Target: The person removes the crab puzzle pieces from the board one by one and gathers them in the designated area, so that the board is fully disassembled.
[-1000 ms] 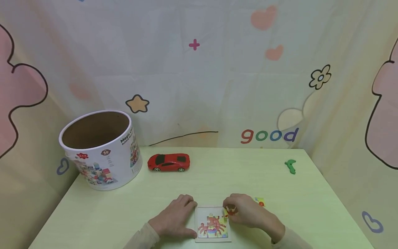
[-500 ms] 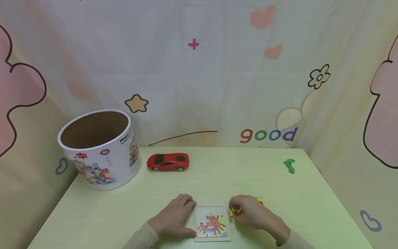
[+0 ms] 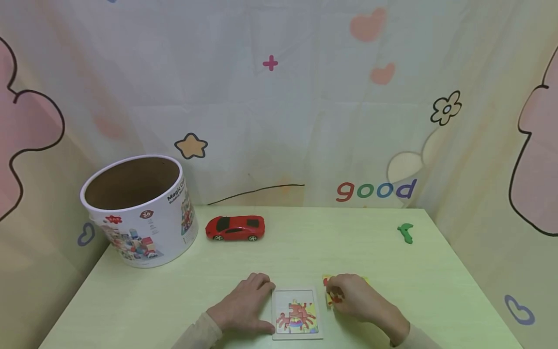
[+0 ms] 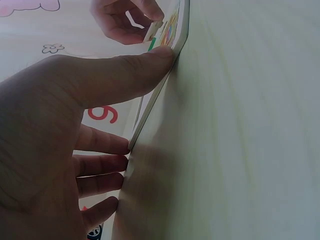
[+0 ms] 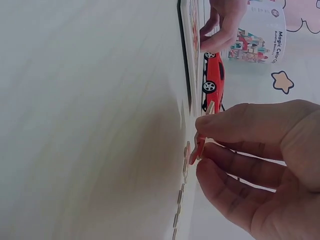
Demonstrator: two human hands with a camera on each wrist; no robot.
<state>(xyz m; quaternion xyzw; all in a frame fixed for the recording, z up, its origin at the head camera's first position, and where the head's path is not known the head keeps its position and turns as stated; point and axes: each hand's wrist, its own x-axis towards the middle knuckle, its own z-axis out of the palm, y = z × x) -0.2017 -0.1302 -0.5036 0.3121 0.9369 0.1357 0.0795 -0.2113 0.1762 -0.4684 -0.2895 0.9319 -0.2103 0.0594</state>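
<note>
My left hand point(image 3: 244, 305) rests along the left side of a square puzzle tray point(image 3: 296, 295), thumb and fingers touching its edge. A partly assembled red crab picture point(image 3: 297, 317) fills the tray's lower part; bare board shows above it. To the right of the tray, my right hand point(image 3: 359, 300) pinches a puzzle piece point(image 5: 198, 146) between thumb and fingertips, tilted just above the table. Beside and partly under that hand lie loose yellow and red puzzle pieces point(image 3: 366, 279); the hand hides most of them. Their thin edges point(image 5: 177, 212) line up in the right wrist view.
A red toy car point(image 3: 235, 228) stands near the back of the table point(image 3: 305, 242). At the back left is a large white bucket point(image 3: 148, 237) with printed sides. A small green curved object point(image 3: 406, 232) lies at the back right, before the printed curtain point(image 3: 235, 97).
My right hand has moved from the tray's right edge out to the right, over the loose pieces, with a puzzle piece still pinched. My left hand has stayed at the tray.
</note>
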